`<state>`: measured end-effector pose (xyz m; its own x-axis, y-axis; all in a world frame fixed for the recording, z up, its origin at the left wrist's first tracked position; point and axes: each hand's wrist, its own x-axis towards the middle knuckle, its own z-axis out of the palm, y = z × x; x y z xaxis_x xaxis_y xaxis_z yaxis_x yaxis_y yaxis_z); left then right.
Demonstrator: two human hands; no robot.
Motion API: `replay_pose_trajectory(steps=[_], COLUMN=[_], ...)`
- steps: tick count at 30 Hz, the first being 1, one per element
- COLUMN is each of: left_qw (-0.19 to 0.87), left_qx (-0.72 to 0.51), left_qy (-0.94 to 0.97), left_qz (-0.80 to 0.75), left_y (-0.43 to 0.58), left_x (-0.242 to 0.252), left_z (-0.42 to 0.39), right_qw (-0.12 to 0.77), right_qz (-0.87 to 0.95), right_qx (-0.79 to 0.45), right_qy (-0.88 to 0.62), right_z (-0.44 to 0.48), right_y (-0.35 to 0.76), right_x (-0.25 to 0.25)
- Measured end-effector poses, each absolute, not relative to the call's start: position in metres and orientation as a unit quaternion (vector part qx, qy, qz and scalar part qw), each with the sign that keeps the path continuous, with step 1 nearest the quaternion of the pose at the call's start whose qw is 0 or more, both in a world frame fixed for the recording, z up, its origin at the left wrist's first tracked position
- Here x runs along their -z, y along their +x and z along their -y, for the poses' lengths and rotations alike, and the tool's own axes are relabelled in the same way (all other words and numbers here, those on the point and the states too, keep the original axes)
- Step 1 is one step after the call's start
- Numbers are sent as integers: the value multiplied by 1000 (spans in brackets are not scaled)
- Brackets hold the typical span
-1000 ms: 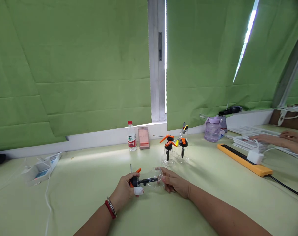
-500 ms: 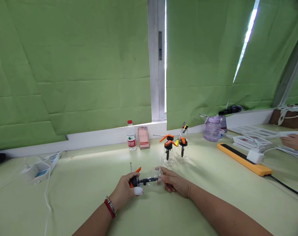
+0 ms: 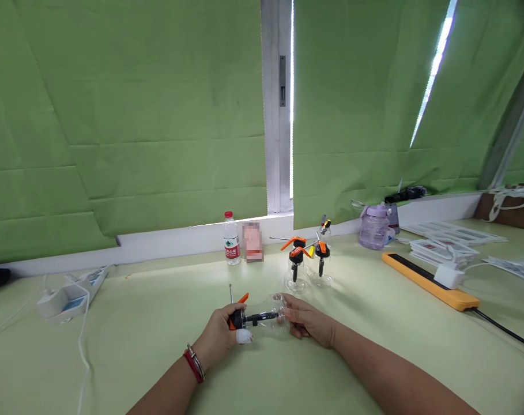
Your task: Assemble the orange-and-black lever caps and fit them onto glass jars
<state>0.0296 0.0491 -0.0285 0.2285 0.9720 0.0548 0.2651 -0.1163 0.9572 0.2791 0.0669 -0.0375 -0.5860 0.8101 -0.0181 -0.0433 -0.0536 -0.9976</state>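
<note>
Over the near middle of the desk (image 3: 158,351), holding a clear container (image 3: 268,305) on its side between both hands, narrow end to the left and wide end to the right. With the left hand (image 3: 218,337), gripping the black-and-orange top (image 3: 235,320) at the narrow end, thumb and fingers closed around it. With the right hand (image 3: 311,323), cupping the wide end, fingers curled partly closed about the clear wall. Impossible to tell whether touching the desk underneath. Inside the container, along its length, a black stem (image 3: 262,317); rising from beside the top, an orange piece (image 3: 244,298) and a slim metal rod (image 3: 231,294). Around the left thumb, a white wrapping (image 3: 244,336); at the left wrist, a red and silver bracelet (image 3: 194,363). Just behind the right hand, upright and close together, similar clear containers (image 3: 296,285) with black-and-orange tops. Farther back, near the white ledge (image 3: 179,239), a water bottle (image 3: 232,245) with a red cap, beside a blurred pink card (image 3: 253,242). Off to the right, a yellow power strip (image 3: 430,281) with a white plug (image 3: 448,275), and behind it a lilac jug (image 3: 373,230).
</note>
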Motion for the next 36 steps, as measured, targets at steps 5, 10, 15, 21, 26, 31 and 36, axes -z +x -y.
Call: replay_pose_trajectory(steps=[5, 10, 15, 21, 26, 31, 36], left_qw=[444, 452, 455, 449, 385, 327, 302], left_qx=[-383, -384, -401, -453, -506, -497, -480], left_qy=[648, 649, 650, 645, 639, 662, 691], left_qz=[-486, -475, -459, -421, -432, -456, -449], left_y=[30, 31, 29, 32, 36, 40, 43], left_x=[26, 24, 26, 21, 14, 12, 13], left_z=[-48, -47, -47, -43, -38, -33, -26], right_qw=[330, 332, 332, 337, 292, 266, 256], right_qz=[605, 616, 614, 656, 747, 827, 868], right_qx=[-651, -634, -645, -603, -482, -317, -208], right_qy=[-318, -330, -311, -304, -353, -382, -370], right_z=[-66, -65, -65, -66, -60, -48, -42], right_y=[279, 279, 279, 279, 273, 260, 248], right_x=[37, 37, 37, 43, 43, 44, 43])
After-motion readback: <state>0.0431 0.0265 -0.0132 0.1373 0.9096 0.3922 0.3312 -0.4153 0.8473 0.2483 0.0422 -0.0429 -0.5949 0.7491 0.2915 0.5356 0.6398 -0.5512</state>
